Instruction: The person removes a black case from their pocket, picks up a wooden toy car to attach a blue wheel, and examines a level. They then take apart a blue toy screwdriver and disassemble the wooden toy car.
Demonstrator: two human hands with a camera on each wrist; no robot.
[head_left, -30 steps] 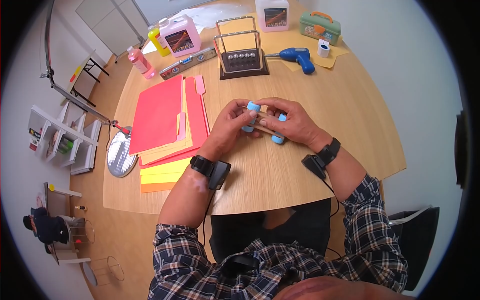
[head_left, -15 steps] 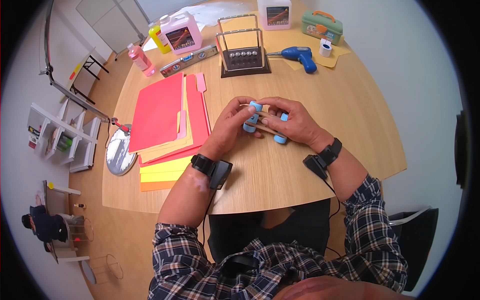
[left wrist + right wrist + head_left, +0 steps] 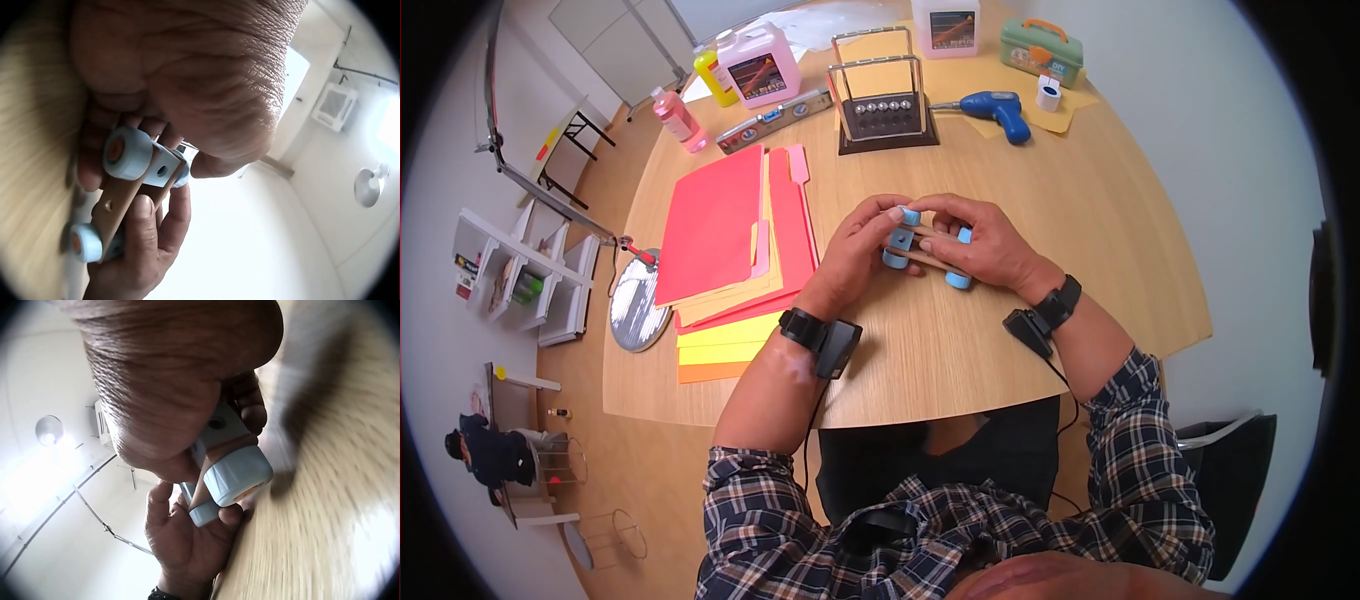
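Note:
Both hands hold a small wheeled assembly of two tan strips [image 3: 119,203] joined by light-blue blocks, with light-blue wheels [image 3: 239,475] at the ends. The left hand [image 3: 859,250] grips its left end, thumb by the upper wheel [image 3: 910,216] and fingers behind and under it. At the other end the right hand [image 3: 988,245] pinches the strips, its thumb between the two wheel pairs. A blue block [image 3: 164,167] with a round hole spans the strips in the left wrist view. The assembly is tilted just above the wooden table [image 3: 960,370]; some fingertips are hidden.
Coloured folders [image 3: 715,225] lie left of the hands. Behind stand a Newton's cradle [image 3: 885,115], a spirit level [image 3: 775,120], a blue power tool [image 3: 1000,112], a white roll [image 3: 1048,94], a green toolbox [image 3: 1040,52] and bottles [image 3: 758,68]. A round mirror [image 3: 638,305] is at the left edge.
The left thumb has moved up from the blue block toward the upper wheel, and the block's face shows more. Both hands keep their hold in nearly the same place.

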